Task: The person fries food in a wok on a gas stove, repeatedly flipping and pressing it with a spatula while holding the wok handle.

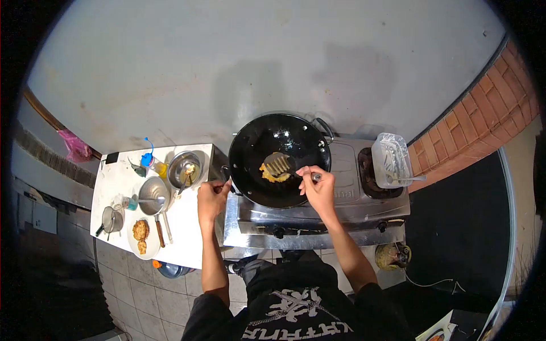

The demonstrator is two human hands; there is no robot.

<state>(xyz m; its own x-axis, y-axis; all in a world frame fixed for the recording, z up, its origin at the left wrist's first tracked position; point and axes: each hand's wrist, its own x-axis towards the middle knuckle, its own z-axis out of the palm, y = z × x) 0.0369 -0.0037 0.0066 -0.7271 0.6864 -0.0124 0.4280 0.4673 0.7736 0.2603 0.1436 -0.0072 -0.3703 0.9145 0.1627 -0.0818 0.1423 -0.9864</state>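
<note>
A large black wok (256, 131) stands on the left burner of the stove. My left hand (212, 199) is closed at the wok's left handle, thumb and fingertips pinching it. My right hand (318, 187) grips the handle of a slotted spatula (278, 165), its fingers wrapped round it over the wok's right rim. The spatula's blade lies over a golden-yellow fried piece of food (274, 177) in the wok and hides part of it.
Right of the wok, a clear plastic tub (392, 153) with a spoon sits over the second burner (365, 170). On the white table (187, 250) at left are a steel bowl (197, 161), a saucepan (152, 187), an oil bottle (161, 169), a strainer (111, 219) and a plate (149, 249) of fried food.
</note>
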